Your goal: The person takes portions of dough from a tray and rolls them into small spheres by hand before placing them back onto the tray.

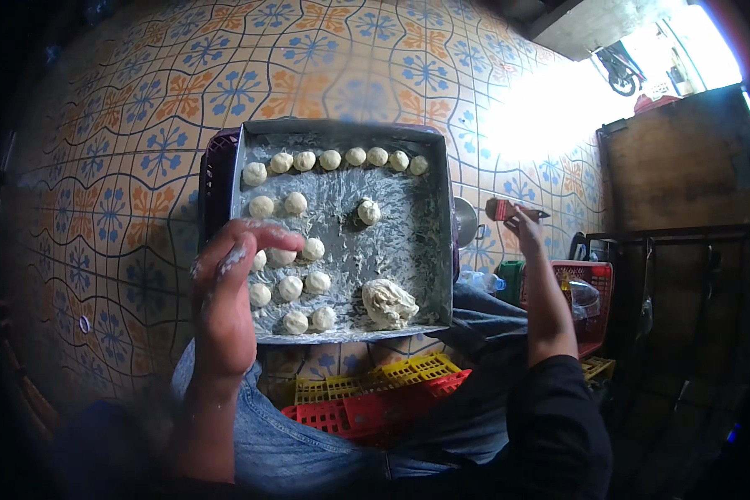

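In front of me stands a square grey metal tray (392, 242), its bottom smeared white. Pale dough balls (330, 160) form a row along its far side, and several more sit in rows at its left. One lone dough ball (368, 212) rests near the middle; a larger dough lump (389, 304) lies at the near right. My left hand (232, 262), dusted white, hovers over the tray's left edge with fingers stretched out, partly hiding some balls. Off to the tray's right, my right hand (525, 223) grips a brush (500, 210) with a red band.
A round metal bowl (465, 222) stands against the tray's right side. Red and yellow plastic crates (342, 417) lie between my legs, and another red crate (593, 279) holds bottles at the right. Beyond it is a dark wooden cabinet (683, 167). Patterned tiles (308, 50) cover the floor.
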Tool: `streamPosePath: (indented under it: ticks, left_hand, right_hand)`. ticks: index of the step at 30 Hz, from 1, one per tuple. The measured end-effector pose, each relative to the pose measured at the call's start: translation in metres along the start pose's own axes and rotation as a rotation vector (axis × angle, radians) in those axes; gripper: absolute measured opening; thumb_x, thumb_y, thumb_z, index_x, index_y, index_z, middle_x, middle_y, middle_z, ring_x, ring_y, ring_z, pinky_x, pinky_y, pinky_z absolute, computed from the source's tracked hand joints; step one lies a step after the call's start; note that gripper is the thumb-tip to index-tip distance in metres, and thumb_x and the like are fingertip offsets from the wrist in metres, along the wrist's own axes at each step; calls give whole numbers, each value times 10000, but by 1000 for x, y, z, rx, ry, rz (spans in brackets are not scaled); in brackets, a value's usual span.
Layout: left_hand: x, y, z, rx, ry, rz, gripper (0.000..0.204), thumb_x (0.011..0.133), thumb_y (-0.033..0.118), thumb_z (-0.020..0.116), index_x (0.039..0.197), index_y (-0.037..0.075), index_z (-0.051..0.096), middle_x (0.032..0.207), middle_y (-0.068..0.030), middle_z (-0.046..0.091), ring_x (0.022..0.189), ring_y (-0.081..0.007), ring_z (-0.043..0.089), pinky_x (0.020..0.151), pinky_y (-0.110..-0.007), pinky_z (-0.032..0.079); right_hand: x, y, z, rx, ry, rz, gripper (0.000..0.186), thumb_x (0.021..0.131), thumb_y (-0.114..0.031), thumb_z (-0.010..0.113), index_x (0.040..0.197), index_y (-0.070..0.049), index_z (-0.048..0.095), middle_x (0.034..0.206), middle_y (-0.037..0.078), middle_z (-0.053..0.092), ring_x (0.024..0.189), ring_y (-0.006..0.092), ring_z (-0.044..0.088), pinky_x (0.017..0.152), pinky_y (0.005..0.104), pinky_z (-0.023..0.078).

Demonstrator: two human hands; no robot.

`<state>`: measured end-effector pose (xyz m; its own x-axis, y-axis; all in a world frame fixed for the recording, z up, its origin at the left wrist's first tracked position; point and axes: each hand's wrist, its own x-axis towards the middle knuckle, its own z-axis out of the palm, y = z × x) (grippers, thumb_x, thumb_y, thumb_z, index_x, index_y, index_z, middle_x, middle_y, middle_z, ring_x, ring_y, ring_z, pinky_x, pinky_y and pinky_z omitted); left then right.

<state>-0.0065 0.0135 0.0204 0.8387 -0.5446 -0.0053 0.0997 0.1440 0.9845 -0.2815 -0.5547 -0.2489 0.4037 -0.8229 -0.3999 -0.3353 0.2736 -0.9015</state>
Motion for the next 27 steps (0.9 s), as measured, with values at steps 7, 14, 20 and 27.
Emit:
streamPosePath:
  ticks: [7, 14, 20, 27]
  left_hand:
    - [-8, 6, -4, 78, -39, 4, 349, 1066, 246, 411, 1009, 0, 652, 1001, -106, 665, 1061, -220, 633, 1040, -381, 417]
    - [-8, 3, 3, 102, -60, -26, 336, 1055, 250, 431, 1008, 13, 664, 1007, -110, 699, 1072, -203, 630, 1054, -370, 395]
    - [-11, 4, -2, 112, -41, -17, 334, 1058, 253, 431, 1003, 21, 666, 1009, -110, 705, 1075, -197, 629, 1069, -366, 380]
    - [-11, -8, 3, 103, -62, -35, 331, 1061, 227, 416, 1011, 6, 657, 1004, -112, 701, 1076, -202, 628, 1066, -372, 386]
  right_hand:
    - [-128, -97, 110, -201, -504, -110, 327, 950, -171, 713, 1244, -42, 652, 1081, 93, 705, 946, 236, 718, 800, 373, 600]
    - [-138, -49, 196, -458, -927, -469, 150, 966, -124, 663, 908, -3, 730, 877, 102, 736, 781, 244, 723, 689, 334, 567]
    - [-197, -40, 213, -773, -873, -684, 110, 951, -152, 683, 967, -93, 775, 874, 113, 765, 841, 229, 751, 734, 359, 569]
    - [-147, -47, 244, -756, -651, -599, 134, 965, -168, 664, 1027, -76, 739, 900, 108, 778, 827, 211, 756, 741, 372, 587]
